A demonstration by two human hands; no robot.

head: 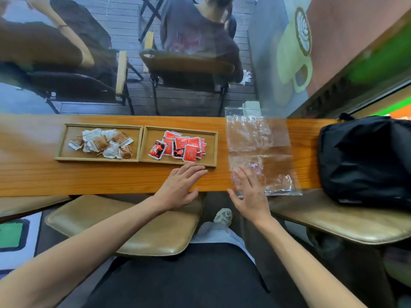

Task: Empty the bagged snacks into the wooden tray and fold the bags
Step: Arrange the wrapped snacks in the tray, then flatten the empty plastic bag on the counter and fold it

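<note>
Two wooden trays sit side by side on the narrow wooden table (pixel 111 176). The left tray (pixel 64 138) holds several white and brown wrapped snacks (pixel 102 143). The right tray (pixel 212 147) holds several red snack packets (pixel 180 146). To the right of the trays, clear plastic bags (pixel 259 138) lie flat and empty on the table. My left hand (pixel 180 187) rests flat and open on the table, just below the right tray. My right hand (pixel 251 194) is open with fingers spread, its fingertips on the near left corner of the plastic.
A black backpack (pixel 367 156) lies at the table's right end, close to the bags. Padded stools (pixel 133 223) stand under the near edge. Beyond the table are chairs (pixel 186 65) with seated people, and a wall rises at the right.
</note>
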